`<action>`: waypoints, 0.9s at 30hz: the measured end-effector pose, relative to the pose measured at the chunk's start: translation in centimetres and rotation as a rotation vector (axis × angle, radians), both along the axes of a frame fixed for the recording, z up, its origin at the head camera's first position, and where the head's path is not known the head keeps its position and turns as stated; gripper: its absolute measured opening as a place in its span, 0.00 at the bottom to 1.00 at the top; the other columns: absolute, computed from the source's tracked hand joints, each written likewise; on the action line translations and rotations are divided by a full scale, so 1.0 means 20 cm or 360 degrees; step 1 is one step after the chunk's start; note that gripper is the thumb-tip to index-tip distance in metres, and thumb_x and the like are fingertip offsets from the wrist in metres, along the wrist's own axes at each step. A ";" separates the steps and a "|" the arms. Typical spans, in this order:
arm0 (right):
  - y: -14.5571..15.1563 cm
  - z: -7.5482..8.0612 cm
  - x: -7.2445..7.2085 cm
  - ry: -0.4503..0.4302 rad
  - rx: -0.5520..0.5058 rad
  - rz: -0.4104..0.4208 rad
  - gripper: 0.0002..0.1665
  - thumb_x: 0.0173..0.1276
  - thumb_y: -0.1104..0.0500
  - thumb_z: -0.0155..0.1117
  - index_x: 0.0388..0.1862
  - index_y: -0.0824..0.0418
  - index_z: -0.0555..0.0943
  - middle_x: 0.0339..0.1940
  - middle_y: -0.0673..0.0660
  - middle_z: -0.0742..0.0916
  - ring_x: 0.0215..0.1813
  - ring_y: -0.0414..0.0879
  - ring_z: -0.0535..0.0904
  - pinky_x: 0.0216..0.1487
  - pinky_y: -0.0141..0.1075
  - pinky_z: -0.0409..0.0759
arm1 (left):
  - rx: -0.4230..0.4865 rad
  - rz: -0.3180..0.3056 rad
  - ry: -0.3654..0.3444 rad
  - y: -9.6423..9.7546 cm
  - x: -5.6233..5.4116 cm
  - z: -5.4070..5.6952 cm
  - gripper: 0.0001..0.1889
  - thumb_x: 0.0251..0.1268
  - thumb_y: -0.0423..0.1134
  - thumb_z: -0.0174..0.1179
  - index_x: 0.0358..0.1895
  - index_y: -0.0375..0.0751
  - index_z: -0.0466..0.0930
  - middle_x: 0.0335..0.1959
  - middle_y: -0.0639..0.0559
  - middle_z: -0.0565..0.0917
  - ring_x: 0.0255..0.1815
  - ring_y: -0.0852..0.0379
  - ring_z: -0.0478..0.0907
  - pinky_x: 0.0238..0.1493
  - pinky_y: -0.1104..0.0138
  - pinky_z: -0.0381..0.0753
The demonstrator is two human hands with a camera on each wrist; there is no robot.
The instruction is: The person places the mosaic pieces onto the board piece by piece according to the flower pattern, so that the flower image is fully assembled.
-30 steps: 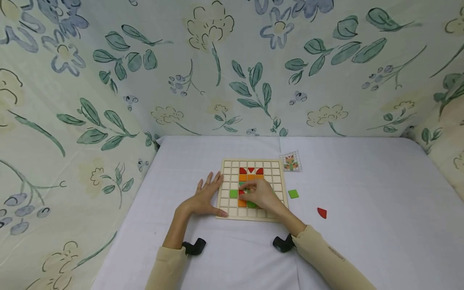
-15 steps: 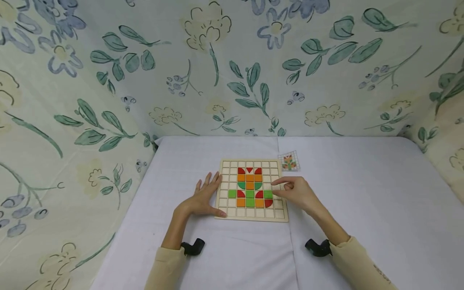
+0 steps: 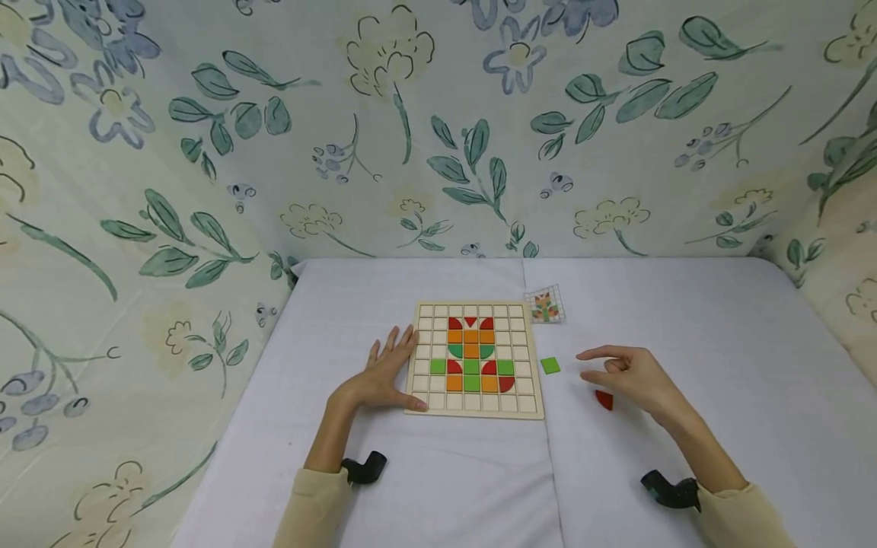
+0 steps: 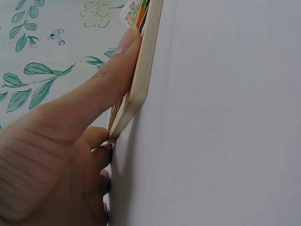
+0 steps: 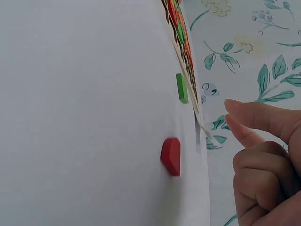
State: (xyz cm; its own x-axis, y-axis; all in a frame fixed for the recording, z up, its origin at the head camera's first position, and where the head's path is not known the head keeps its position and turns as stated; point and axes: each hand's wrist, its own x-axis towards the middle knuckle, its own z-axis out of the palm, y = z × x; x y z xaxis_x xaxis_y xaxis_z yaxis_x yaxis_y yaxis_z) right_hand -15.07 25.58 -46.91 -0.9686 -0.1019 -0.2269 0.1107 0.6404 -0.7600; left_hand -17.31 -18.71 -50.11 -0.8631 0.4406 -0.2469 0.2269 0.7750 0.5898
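Note:
A wooden grid board (image 3: 454, 401) lies on the table, bearing red, orange and green tiles set in a tulip-like pattern. My left hand (image 3: 380, 377) is spread at the board's near left corner, its thumb on the front edge and its fingers along the left side. My right hand (image 3: 633, 374) hovers to the right of the board, index finger and thumb apart with nothing between them, the other fingers folded. Just below its thumb lies a loose red quarter-round tile (image 3: 604, 399). A loose green square tile (image 3: 550, 365) lies between this hand and the board.
A small pattern card (image 3: 546, 304) lies at the board's far right corner. White cloth (image 3: 754, 350) covers the table, and a floral curtain (image 3: 411, 152) rises behind it. Black wrist-camera mounts (image 3: 670, 491) hang at both sleeves.
My right hand has moved right, from over the board to above the loose red tile. A green square and a red quarter-round tile now show on the board's right part. My left hand stays put.

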 end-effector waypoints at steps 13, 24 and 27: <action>0.21 -0.08 0.10 -0.0192 -0.0119 0.0019 0.33 0.59 0.53 0.80 0.61 0.65 0.84 0.16 0.45 0.61 0.23 0.37 0.57 0.28 0.36 0.59 | 0.0008 0.0007 -0.0018 0.01 0.00 0.01 0.71 0.47 0.59 0.81 0.86 0.46 0.37 0.88 0.50 0.34 0.88 0.44 0.22 0.85 0.42 0.22; 0.22 -0.11 0.07 -0.0255 -0.0125 0.0162 0.29 0.62 0.56 0.78 0.59 0.68 0.84 0.17 0.46 0.61 0.23 0.37 0.57 0.28 0.34 0.60 | 0.0023 0.0006 -0.0002 0.00 0.00 0.01 0.70 0.47 0.58 0.81 0.86 0.44 0.38 0.88 0.48 0.35 0.88 0.42 0.23 0.84 0.40 0.24; 0.23 -0.11 0.05 -0.0254 -0.0103 0.0187 0.29 0.62 0.57 0.77 0.60 0.68 0.83 0.17 0.46 0.61 0.23 0.38 0.58 0.29 0.34 0.61 | 0.0009 0.0000 0.0003 0.00 0.00 0.01 0.70 0.47 0.58 0.81 0.86 0.45 0.38 0.88 0.49 0.35 0.88 0.42 0.23 0.84 0.40 0.23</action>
State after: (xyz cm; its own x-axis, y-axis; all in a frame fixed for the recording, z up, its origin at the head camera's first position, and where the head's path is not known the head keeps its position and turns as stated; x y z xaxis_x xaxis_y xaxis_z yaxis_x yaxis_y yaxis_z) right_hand -13.99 30.25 -49.18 -0.9016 -0.2312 -0.3656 0.1604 0.6062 -0.7790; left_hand -17.24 -18.64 -49.97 -0.8637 0.4418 -0.2426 0.2278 0.7716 0.5939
